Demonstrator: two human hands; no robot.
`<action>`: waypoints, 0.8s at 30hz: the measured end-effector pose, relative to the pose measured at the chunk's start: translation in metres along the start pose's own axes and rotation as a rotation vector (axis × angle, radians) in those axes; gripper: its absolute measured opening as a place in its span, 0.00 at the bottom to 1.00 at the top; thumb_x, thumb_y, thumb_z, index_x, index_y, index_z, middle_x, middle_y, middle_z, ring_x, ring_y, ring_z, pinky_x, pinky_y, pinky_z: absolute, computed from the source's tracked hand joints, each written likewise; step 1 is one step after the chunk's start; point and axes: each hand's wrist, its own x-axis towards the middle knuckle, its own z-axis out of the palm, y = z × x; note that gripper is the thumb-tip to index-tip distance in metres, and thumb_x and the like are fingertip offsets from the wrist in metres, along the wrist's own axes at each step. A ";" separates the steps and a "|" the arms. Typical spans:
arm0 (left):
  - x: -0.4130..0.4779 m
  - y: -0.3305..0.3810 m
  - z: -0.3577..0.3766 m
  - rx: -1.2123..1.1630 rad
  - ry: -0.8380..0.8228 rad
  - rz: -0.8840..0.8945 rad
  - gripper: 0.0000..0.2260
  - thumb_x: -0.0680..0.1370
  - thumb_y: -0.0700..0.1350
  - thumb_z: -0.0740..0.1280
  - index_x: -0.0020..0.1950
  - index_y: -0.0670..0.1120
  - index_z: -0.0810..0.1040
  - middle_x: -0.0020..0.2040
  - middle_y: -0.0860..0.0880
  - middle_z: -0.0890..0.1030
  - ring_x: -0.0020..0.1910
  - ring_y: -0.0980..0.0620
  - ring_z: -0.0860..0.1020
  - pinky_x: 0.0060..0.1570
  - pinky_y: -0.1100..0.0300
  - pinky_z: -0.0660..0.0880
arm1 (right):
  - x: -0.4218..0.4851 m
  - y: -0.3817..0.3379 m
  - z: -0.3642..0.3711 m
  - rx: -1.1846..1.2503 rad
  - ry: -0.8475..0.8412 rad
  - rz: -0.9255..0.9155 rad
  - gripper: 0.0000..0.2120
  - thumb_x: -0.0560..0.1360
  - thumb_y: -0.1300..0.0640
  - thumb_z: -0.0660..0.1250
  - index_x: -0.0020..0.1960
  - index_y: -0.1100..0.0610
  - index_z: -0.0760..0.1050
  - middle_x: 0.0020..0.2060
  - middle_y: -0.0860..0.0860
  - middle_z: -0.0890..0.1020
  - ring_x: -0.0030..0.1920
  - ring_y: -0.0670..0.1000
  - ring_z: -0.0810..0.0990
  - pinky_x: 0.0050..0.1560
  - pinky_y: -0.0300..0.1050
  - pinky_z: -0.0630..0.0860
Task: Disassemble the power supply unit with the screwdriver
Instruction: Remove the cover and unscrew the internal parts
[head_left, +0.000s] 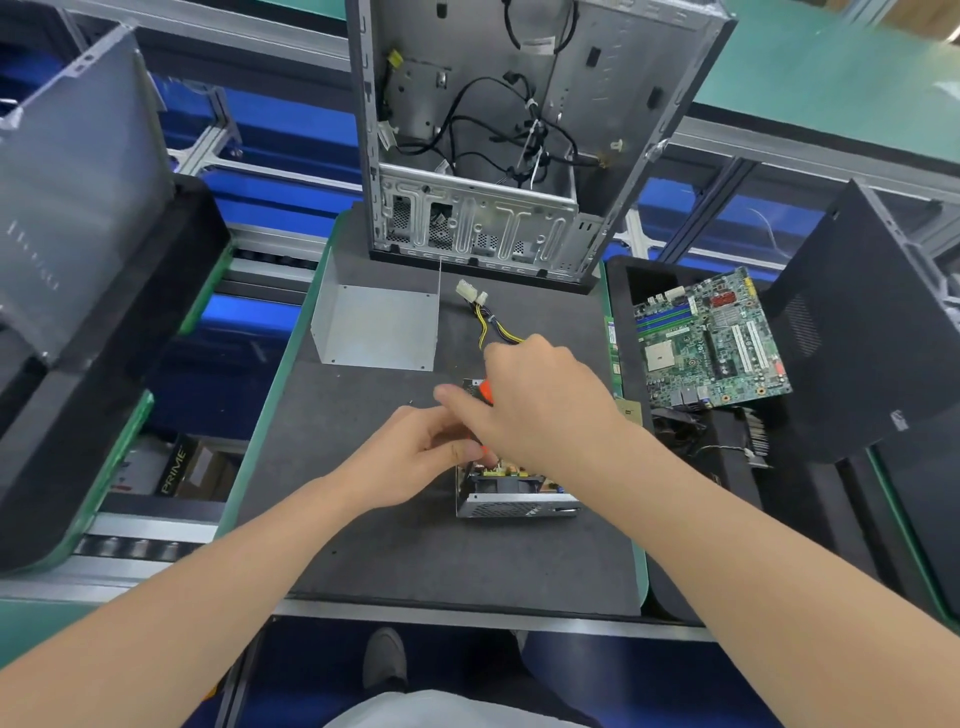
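Observation:
The power supply unit (511, 499) lies open on the dark work mat (395, 551), its metal cage, fan and circuit board showing below my hands. Its yellow and black cable (485, 325) runs up to white connectors. My right hand (540, 405) is closed around an orange-handled screwdriver (485, 389), held over the unit. My left hand (421, 457) pinches at the screwdriver's lower part just above the unit; the tip is hidden. The removed grey metal cover (376, 325) rests on the mat to the upper left.
An opened computer case (483, 223) with loose black cables stands at the mat's far edge. A motherboard (711, 343) lies in a black tray at right, beside a black case panel (852, 322). Another grey case (78, 197) leans at left.

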 end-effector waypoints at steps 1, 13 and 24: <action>0.000 0.000 0.001 -0.007 0.003 0.002 0.06 0.79 0.57 0.68 0.51 0.71 0.80 0.50 0.64 0.86 0.52 0.64 0.84 0.51 0.75 0.74 | 0.000 -0.001 0.001 -0.024 -0.012 0.017 0.24 0.79 0.35 0.61 0.38 0.54 0.63 0.32 0.50 0.64 0.32 0.55 0.66 0.28 0.45 0.58; -0.009 -0.021 -0.005 -0.128 0.078 -0.082 0.12 0.83 0.38 0.69 0.58 0.53 0.85 0.52 0.52 0.88 0.52 0.51 0.86 0.53 0.64 0.80 | 0.003 0.009 0.000 0.216 -0.207 -0.334 0.07 0.71 0.54 0.69 0.47 0.52 0.72 0.35 0.46 0.75 0.41 0.55 0.77 0.40 0.55 0.80; -0.022 -0.044 0.003 0.282 0.147 -0.152 0.11 0.76 0.39 0.75 0.47 0.56 0.85 0.45 0.58 0.82 0.42 0.56 0.81 0.46 0.61 0.80 | 0.003 0.016 -0.022 0.306 -0.120 -0.220 0.07 0.68 0.57 0.68 0.41 0.49 0.71 0.31 0.45 0.79 0.35 0.44 0.75 0.31 0.44 0.72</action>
